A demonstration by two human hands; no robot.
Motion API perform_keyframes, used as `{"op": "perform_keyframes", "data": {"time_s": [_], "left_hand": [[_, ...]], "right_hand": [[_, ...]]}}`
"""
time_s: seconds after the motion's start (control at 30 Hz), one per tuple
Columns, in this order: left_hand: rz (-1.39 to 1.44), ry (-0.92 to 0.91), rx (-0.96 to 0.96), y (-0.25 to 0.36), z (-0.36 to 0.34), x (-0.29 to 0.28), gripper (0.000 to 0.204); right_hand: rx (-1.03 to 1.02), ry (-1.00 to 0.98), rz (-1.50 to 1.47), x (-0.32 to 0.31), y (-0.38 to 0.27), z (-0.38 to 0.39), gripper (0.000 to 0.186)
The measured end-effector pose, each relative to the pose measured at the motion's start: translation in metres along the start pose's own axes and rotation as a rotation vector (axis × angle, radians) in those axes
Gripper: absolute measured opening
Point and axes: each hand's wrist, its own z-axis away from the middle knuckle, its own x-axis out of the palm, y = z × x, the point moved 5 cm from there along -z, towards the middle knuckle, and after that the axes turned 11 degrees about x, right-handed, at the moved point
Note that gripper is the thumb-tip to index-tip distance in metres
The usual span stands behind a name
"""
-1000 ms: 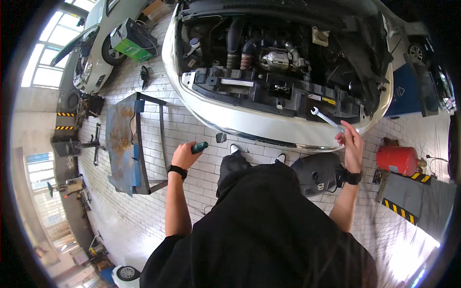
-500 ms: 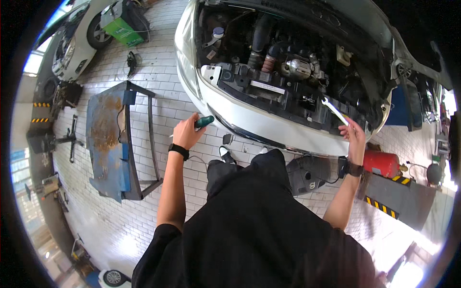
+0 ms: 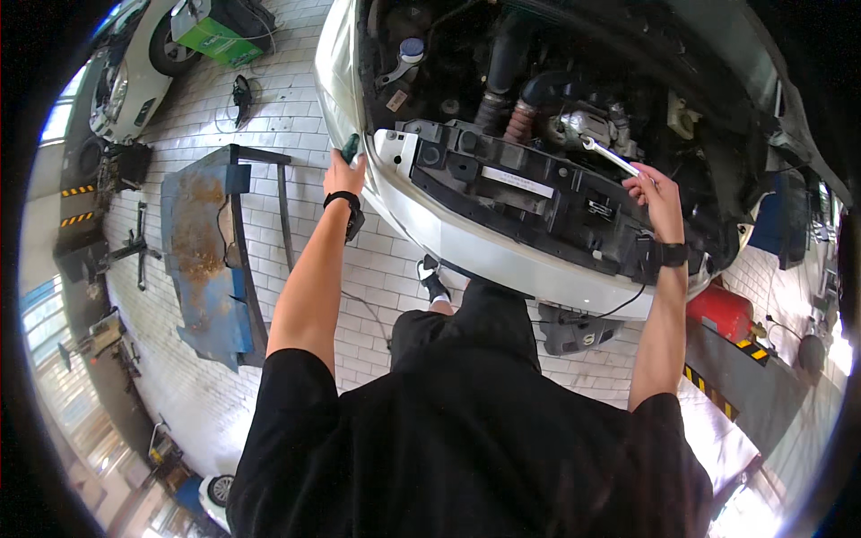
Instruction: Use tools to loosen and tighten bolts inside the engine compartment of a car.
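Note:
My left hand [image 3: 344,172] is closed around a dark green handle, seemingly of a screwdriver [image 3: 350,148], beside the car's left headlight. Its shaft is hidden by the hand. Over the open engine bay, my right hand [image 3: 653,190] grips the end of a silver wrench [image 3: 612,157]. The wrench's head points left and away, above or near a metal engine part [image 3: 574,128]; whether they touch I cannot tell. Below lies the white car's front bumper [image 3: 502,255], with a black panel [image 3: 547,193] behind it.
A rusty blue metal table [image 3: 202,260] stands at left. At right are a red cylinder [image 3: 720,311] and a black-and-yellow striped edge [image 3: 708,390]. A dark grey plastic cover [image 3: 578,332] lies near my legs. A green box [image 3: 220,34] is by another car at far left.
I have leaned toward the car. My left hand has moved forward to the headlight with the screwdriver, and my right hand has carried the wrench farther over the engine bay.

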Motion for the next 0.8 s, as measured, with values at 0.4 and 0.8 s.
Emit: {"op": "perform_keyframes", "data": {"time_s": [0.4, 0.8], "left_hand": [[-0.050, 0.008, -0.153, 0.007, -0.034, 0.021, 0.053], [-0.388, 0.079, -0.287, 0.027, -0.043, 0.050, 0.072]], "right_hand": [[0.122, -0.070, -0.052, 0.013, 0.062, -0.095, 0.032], [0.086, 0.000, 0.191, 0.018, 0.081, -0.136, 0.030]]}}
